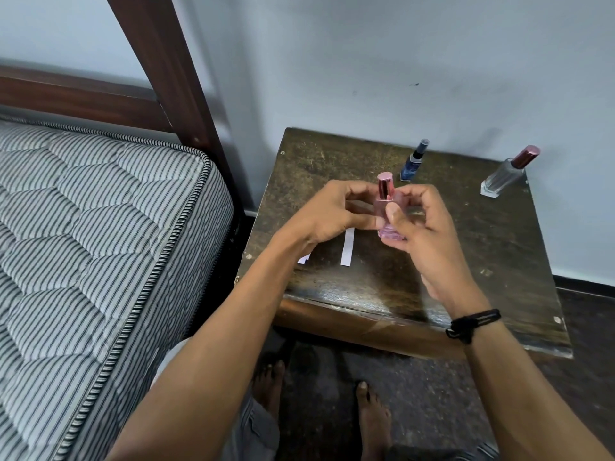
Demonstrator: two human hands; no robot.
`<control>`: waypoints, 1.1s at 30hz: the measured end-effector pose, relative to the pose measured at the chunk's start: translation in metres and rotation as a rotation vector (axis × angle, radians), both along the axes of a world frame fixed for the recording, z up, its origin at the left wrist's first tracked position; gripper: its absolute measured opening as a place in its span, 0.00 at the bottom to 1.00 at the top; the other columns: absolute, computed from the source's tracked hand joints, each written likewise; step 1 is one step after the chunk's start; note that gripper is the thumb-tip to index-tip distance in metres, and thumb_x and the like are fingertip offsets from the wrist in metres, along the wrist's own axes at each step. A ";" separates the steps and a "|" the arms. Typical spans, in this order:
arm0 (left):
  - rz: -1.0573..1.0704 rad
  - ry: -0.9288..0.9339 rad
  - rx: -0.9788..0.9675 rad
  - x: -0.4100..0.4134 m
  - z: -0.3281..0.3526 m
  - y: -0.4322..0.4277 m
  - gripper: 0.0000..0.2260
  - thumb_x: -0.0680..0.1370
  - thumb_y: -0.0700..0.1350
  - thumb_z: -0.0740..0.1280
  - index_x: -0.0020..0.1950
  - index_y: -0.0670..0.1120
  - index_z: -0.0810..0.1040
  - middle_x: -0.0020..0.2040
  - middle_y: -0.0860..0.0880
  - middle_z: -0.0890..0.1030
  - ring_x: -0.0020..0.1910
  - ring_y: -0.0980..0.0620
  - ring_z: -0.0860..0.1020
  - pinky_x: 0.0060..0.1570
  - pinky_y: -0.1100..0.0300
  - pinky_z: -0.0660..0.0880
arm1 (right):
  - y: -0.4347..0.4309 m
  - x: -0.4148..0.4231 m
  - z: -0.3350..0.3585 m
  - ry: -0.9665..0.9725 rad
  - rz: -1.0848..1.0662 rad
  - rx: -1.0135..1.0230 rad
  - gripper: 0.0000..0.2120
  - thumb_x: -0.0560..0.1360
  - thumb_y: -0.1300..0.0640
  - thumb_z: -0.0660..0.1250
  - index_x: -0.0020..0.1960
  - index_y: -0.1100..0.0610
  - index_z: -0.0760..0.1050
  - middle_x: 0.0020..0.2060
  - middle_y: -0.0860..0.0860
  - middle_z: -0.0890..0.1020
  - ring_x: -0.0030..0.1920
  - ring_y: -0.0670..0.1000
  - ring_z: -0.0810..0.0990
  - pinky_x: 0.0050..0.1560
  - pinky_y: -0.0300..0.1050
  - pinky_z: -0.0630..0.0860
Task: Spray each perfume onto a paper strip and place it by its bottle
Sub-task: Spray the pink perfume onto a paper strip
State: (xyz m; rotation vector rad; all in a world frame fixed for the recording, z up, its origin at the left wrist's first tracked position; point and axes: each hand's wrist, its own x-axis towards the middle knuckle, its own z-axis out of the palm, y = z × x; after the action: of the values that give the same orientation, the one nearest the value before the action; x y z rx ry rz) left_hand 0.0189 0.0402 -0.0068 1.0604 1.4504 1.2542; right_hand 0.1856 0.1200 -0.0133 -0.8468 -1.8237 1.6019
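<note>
A pink perfume bottle (386, 207) with a pink cap is held upright above the small dark wooden table (499, 261). My right hand (419, 227) grips its body from the right. My left hand (336, 211) has its fingers curled at the bottle's left side, near the neck. Two white paper strips lie on the table: one (347, 247) just below my left hand, the other (303, 259) mostly hidden under my left wrist. A blue bottle (412, 163) and a clear bottle with a dark red cap (509, 173) stand at the back of the table.
A striped mattress (83, 244) on a dark wooden bed frame (173, 78) lies close to the table's left side. A pale wall stands right behind the table. My bare feet (372, 420) are on the dark floor below the table's front edge.
</note>
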 end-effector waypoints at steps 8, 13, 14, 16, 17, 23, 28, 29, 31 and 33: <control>0.073 0.130 -0.013 -0.004 -0.002 0.000 0.14 0.73 0.35 0.75 0.58 0.42 0.84 0.52 0.42 0.85 0.49 0.54 0.81 0.60 0.56 0.77 | 0.001 -0.002 -0.002 -0.149 -0.012 0.131 0.09 0.82 0.56 0.69 0.56 0.42 0.76 0.50 0.33 0.81 0.52 0.36 0.81 0.55 0.38 0.77; 0.092 0.141 -0.004 -0.004 0.000 0.001 0.14 0.73 0.34 0.75 0.59 0.41 0.83 0.53 0.39 0.84 0.47 0.54 0.80 0.57 0.57 0.78 | 0.001 0.000 0.000 -0.197 -0.034 0.159 0.09 0.82 0.52 0.69 0.61 0.44 0.76 0.50 0.35 0.82 0.50 0.32 0.80 0.46 0.29 0.72; 0.100 0.143 0.002 -0.004 0.000 0.001 0.15 0.74 0.35 0.75 0.59 0.41 0.83 0.53 0.39 0.84 0.47 0.54 0.80 0.56 0.59 0.78 | 0.001 0.000 0.001 -0.210 -0.036 0.162 0.09 0.82 0.51 0.69 0.61 0.43 0.76 0.51 0.36 0.82 0.51 0.32 0.79 0.47 0.32 0.72; 0.113 0.145 0.012 -0.005 0.001 0.002 0.16 0.74 0.35 0.75 0.61 0.41 0.83 0.54 0.40 0.84 0.48 0.54 0.80 0.54 0.62 0.77 | 0.001 0.001 0.002 -0.216 -0.040 0.158 0.10 0.82 0.50 0.69 0.61 0.41 0.76 0.53 0.37 0.82 0.52 0.32 0.80 0.49 0.36 0.73; 0.118 0.146 0.014 -0.006 0.001 0.002 0.16 0.74 0.36 0.75 0.61 0.41 0.82 0.55 0.40 0.84 0.48 0.53 0.79 0.54 0.62 0.77 | 0.001 0.001 0.002 -0.216 -0.042 0.155 0.10 0.81 0.50 0.69 0.61 0.40 0.75 0.53 0.37 0.82 0.52 0.32 0.80 0.50 0.37 0.73; 0.131 0.163 0.003 -0.007 0.000 0.001 0.16 0.73 0.35 0.76 0.61 0.42 0.83 0.54 0.42 0.84 0.47 0.57 0.79 0.52 0.66 0.76 | 0.002 0.001 -0.002 -0.261 -0.040 0.177 0.10 0.81 0.51 0.69 0.60 0.40 0.77 0.53 0.39 0.83 0.50 0.33 0.79 0.48 0.35 0.72; 0.123 0.175 0.017 -0.002 0.001 0.001 0.16 0.73 0.37 0.77 0.60 0.42 0.83 0.54 0.44 0.85 0.49 0.56 0.80 0.55 0.63 0.77 | 0.003 0.002 0.000 -0.296 -0.040 0.206 0.10 0.80 0.51 0.71 0.60 0.41 0.78 0.51 0.39 0.83 0.48 0.32 0.80 0.46 0.35 0.72; 0.119 0.184 0.017 0.000 0.001 0.002 0.16 0.73 0.37 0.77 0.60 0.43 0.83 0.54 0.45 0.85 0.50 0.55 0.81 0.57 0.61 0.77 | 0.003 0.003 0.000 -0.303 -0.040 0.221 0.10 0.80 0.51 0.72 0.58 0.41 0.78 0.52 0.39 0.83 0.48 0.32 0.80 0.45 0.34 0.71; 0.117 0.211 0.017 0.002 0.001 0.003 0.17 0.73 0.38 0.77 0.61 0.43 0.83 0.54 0.46 0.85 0.51 0.54 0.81 0.59 0.60 0.76 | 0.003 0.003 0.002 -0.313 -0.045 0.240 0.09 0.79 0.50 0.73 0.55 0.39 0.77 0.51 0.38 0.83 0.48 0.31 0.80 0.45 0.33 0.71; 0.123 0.233 0.019 0.003 0.001 0.004 0.17 0.73 0.38 0.77 0.61 0.44 0.83 0.54 0.48 0.85 0.52 0.54 0.82 0.60 0.60 0.77 | 0.003 0.003 0.003 -0.319 -0.052 0.241 0.09 0.79 0.49 0.73 0.54 0.38 0.77 0.51 0.38 0.83 0.48 0.30 0.79 0.45 0.34 0.71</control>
State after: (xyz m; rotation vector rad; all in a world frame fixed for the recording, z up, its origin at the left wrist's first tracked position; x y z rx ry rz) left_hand 0.0223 0.0438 -0.0058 1.1763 1.7053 1.2647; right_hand 0.1889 0.1233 -0.0099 -1.0727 -2.1424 1.2352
